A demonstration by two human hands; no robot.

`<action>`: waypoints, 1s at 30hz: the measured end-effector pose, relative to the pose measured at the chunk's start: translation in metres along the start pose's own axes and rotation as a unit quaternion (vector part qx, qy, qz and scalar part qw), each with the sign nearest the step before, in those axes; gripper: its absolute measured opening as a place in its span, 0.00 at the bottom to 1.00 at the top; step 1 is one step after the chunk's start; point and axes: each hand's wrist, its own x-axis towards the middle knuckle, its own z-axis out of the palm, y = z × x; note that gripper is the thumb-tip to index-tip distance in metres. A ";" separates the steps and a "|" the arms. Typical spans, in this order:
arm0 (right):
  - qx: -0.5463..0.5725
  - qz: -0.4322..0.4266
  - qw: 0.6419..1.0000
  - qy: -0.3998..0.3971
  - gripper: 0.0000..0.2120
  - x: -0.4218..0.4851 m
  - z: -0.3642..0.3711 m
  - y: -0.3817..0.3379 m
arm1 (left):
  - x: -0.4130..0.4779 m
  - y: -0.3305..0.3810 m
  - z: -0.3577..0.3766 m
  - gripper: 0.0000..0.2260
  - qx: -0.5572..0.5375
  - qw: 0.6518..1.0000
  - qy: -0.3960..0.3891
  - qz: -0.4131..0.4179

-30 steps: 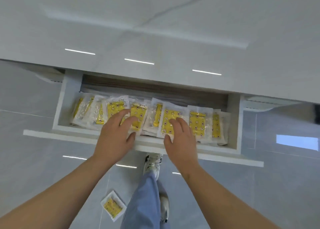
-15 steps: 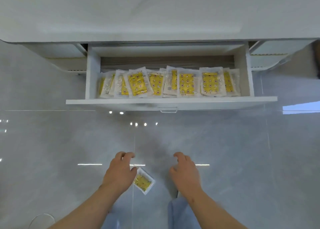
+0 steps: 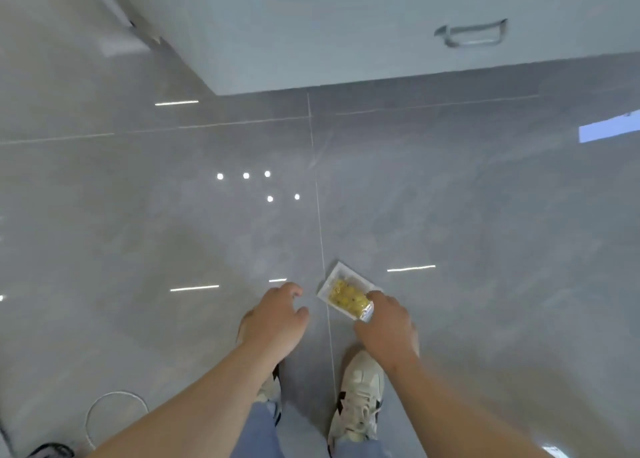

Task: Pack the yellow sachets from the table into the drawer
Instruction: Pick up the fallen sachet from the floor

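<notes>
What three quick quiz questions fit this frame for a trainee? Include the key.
1. True or false: two yellow sachets are in view.
2. Which hand touches the yellow sachet? A) left hand B) right hand C) both
3. Fill in: the left hand holds ____.
Key: 1 false, only one, down by the floor; 2 B, at its near corner; 3 nothing.
</notes>
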 end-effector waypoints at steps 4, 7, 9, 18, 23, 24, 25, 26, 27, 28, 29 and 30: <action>-0.067 0.007 0.997 0.045 0.40 0.078 0.061 0.014 | 0.070 -0.025 0.045 0.15 -0.011 1.000 -0.026 -0.002; -0.131 0.010 0.990 0.054 0.47 0.119 0.097 0.020 | 0.107 -0.041 0.061 0.14 -0.022 0.999 -0.031 -0.015; -0.164 -0.003 0.983 0.086 0.38 0.131 0.116 0.023 | 0.122 -0.048 0.063 0.12 -0.050 0.998 -0.028 -0.030; 0.302 0.062 0.951 0.038 0.10 0.002 0.024 -0.025 | 0.016 -0.018 -0.025 0.04 -0.152 0.988 0.016 -0.026; 0.408 -0.003 0.913 0.030 0.11 -0.120 -0.102 -0.093 | -0.103 0.042 -0.138 0.05 -0.209 0.977 0.039 0.004; 0.410 -0.015 0.912 0.032 0.10 -0.140 -0.126 -0.106 | -0.122 0.054 -0.160 0.06 -0.222 0.974 0.039 0.013; 0.405 -0.024 0.913 0.036 0.08 -0.158 -0.147 -0.120 | -0.138 0.065 -0.182 0.06 -0.236 0.971 0.042 0.022; 0.396 -0.034 0.917 0.042 0.07 -0.173 -0.167 -0.133 | -0.152 0.076 -0.203 0.06 -0.248 0.967 0.050 0.030; 0.383 -0.044 0.921 0.052 0.07 -0.184 -0.186 -0.144 | -0.163 0.087 -0.223 0.07 -0.255 0.964 0.063 0.035; 0.374 -0.054 0.924 0.061 0.09 -0.191 -0.202 -0.155 | -0.170 0.096 -0.241 0.07 -0.255 0.963 0.076 0.042; 0.369 -0.060 0.925 0.070 0.11 -0.196 -0.219 -0.165 | -0.176 0.105 -0.256 0.08 -0.253 0.963 0.086 0.047; 0.369 -0.067 0.924 0.080 0.12 -0.198 -0.234 -0.174 | -0.179 0.114 -0.269 0.09 -0.251 0.962 0.095 0.053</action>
